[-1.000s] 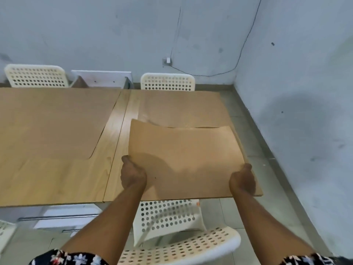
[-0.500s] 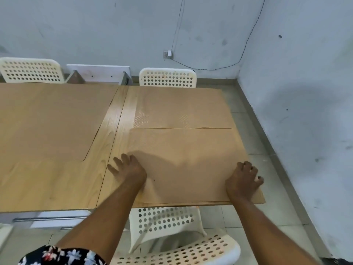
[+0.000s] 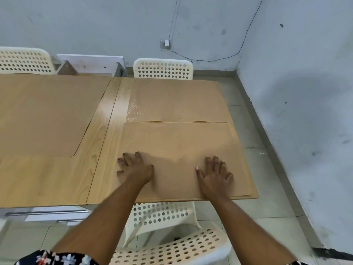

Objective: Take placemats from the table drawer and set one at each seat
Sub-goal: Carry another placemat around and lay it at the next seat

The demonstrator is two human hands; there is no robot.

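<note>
Both hands have gone from gripping the mat's near corners to lying flat on top of it, and the mat, lifted at its near edge a second ago, now lies down on the desk. Neither grip has hold of anything: the left hand (image 3: 134, 168) and the right hand (image 3: 214, 174) rest palm-down with fingers spread, pressing the near placemat (image 3: 181, 142) onto the desk (image 3: 103, 150). This mat sits at the near-right seat, in front of the near chair (image 3: 162, 215), its far edge just beside the far placemat (image 3: 177, 100), which lies before the far chair (image 3: 163, 68).

To finish this step well, I judge the palms should sweep outward from the middle toward the side edges, flattening any curl. The mat's near edge runs close to the desk's near lip, and its right edge close to the desk's right side, so a small push away from the body would keep it from overhanging. Another placemat (image 3: 44, 113) already lies on the left half of the desk. An open drawer (image 3: 89, 63) shows at the far side.
</note>
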